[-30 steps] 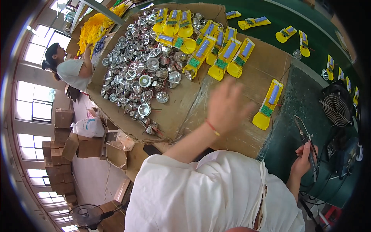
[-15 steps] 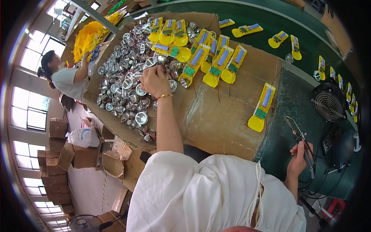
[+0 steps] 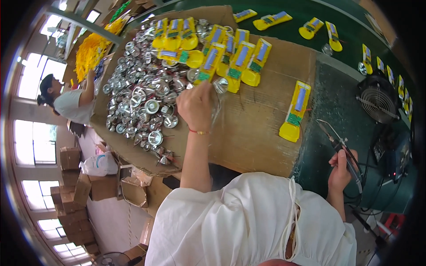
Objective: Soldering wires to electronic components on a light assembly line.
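My left hand (image 3: 195,107) is closed at the right edge of the reflector pile, fingers pinched by a shiny silver reflector cup (image 3: 220,85) that it appears to hold. The fingertips partly hide the contact. Just beyond lie several yellow plastic housings (image 3: 242,57), each with a blue cylindrical cell and a green circuit board. Gripped in my right hand (image 3: 341,170) is a soldering iron (image 3: 337,144), its tip pointing up and left with a thin bent metal tube alongside. A single yellow housing (image 3: 294,113) lies on the cardboard between my hands.
Heaped silver reflector cups (image 3: 146,97) fill a cardboard tray (image 3: 133,153) on the left. A round fan with a wire guard (image 3: 378,104) and a dark box with a red light (image 3: 396,155) stand right. More housings line the green bench (image 3: 288,37). Another person (image 3: 73,99) works far left.
My left hand has come away from the middle of the reflector pile, moving right with a reflector cup at its fingertips. The right hand still holds the soldering iron. The whole view has shifted slightly.
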Demonstrator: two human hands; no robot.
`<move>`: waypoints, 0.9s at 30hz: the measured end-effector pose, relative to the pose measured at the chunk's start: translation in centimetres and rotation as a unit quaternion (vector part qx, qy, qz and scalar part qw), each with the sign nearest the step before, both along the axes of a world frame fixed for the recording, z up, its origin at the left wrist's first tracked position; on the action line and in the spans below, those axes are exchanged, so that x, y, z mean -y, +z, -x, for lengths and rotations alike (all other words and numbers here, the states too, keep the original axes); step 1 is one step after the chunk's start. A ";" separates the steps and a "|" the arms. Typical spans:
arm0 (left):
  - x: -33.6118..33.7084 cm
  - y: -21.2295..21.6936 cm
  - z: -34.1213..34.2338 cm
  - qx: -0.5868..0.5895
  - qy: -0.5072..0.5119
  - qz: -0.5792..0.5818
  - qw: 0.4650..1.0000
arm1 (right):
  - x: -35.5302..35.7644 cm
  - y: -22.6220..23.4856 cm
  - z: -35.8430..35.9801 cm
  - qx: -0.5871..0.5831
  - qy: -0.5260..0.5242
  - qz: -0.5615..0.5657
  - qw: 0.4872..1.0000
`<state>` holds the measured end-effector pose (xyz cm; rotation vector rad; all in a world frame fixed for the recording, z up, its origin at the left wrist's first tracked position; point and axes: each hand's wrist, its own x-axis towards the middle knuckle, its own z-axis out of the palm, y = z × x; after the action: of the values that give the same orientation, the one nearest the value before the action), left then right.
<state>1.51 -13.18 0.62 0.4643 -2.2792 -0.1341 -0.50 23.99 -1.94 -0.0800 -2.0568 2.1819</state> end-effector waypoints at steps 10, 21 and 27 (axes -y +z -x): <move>-11.4 -1.2 -0.4 0.163 -0.254 -0.226 0.926 | 1.5 1.5 -0.7 0.018 0.121 0.019 0.992; -13.2 -1.0 0.6 0.164 -0.248 -0.355 0.886 | 2.3 1.3 -0.7 -0.002 0.142 -0.042 0.989; -11.5 -1.3 -0.6 0.163 -0.255 -0.267 0.915 | 2.4 1.2 -0.6 0.043 0.117 -0.006 0.992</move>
<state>2.12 -1.67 -0.63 0.1514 -2.6383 -1.0307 0.06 21.58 -0.72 0.0752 -2.2282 2.3355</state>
